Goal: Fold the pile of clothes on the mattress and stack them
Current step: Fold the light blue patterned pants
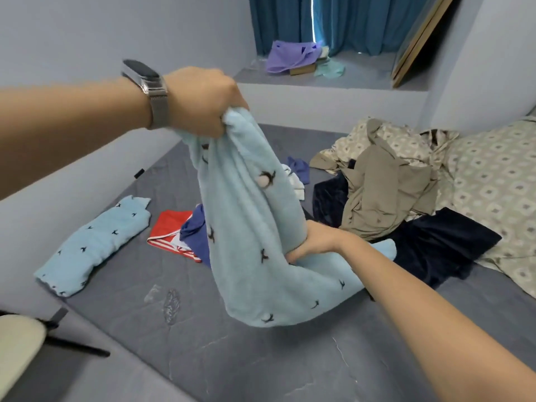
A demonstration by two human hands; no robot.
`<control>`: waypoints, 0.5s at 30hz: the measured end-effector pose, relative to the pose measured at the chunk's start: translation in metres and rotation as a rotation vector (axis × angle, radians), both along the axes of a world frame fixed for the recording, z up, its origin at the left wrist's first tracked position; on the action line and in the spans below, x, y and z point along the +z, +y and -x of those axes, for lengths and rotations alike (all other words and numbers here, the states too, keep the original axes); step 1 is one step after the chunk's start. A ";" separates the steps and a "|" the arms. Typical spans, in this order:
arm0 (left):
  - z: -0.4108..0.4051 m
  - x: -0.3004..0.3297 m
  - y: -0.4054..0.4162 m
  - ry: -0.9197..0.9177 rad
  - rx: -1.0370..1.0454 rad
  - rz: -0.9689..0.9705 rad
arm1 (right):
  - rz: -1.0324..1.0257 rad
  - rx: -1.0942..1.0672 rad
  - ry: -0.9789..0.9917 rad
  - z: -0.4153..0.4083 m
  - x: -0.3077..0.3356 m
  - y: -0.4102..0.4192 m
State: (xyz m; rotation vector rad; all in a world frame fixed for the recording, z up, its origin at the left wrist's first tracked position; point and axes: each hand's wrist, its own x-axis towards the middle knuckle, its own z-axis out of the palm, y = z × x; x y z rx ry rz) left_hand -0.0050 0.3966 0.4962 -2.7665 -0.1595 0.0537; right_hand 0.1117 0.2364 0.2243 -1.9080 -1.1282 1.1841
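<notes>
A light blue fleece garment (255, 242) with small dark prints hangs over the grey mattress (203, 358). My left hand (203, 100) grips its top edge, raised high. My right hand (316, 242) grips it lower down on its right side, and the bottom drapes onto the mattress. A matching light blue piece (92, 245) lies folded at the left. Behind the held garment lie a red and white item (168, 227) and a blue one (194, 230). A loose pile at the right holds a khaki garment (383, 195) and a dark navy one (435, 245).
A patterned beige duvet (493, 181) covers the mattress's right side. A raised ledge at the back carries a purple cloth (290, 56) and a box, below teal curtains (348, 21). A chair's pale seat (17, 349) shows at the bottom left. Grey walls close in on the left.
</notes>
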 end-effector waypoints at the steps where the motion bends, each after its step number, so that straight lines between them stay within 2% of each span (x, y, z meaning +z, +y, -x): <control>1: 0.003 0.003 0.017 -0.044 0.080 0.008 | 0.005 0.001 0.031 0.004 -0.001 -0.002; 5: 0.028 -0.013 0.092 -0.154 0.430 0.056 | 0.167 0.139 -0.127 0.009 -0.031 -0.015; 10: 0.033 -0.089 0.142 -0.279 0.668 0.149 | 0.359 0.199 -0.355 0.013 -0.074 -0.042; 12: 0.038 -0.123 0.158 -0.128 0.603 0.190 | 0.398 0.130 -0.486 0.008 -0.078 -0.051; 15: 0.045 -0.162 0.176 0.024 0.520 0.238 | 0.450 -0.225 -0.597 -0.021 -0.064 -0.072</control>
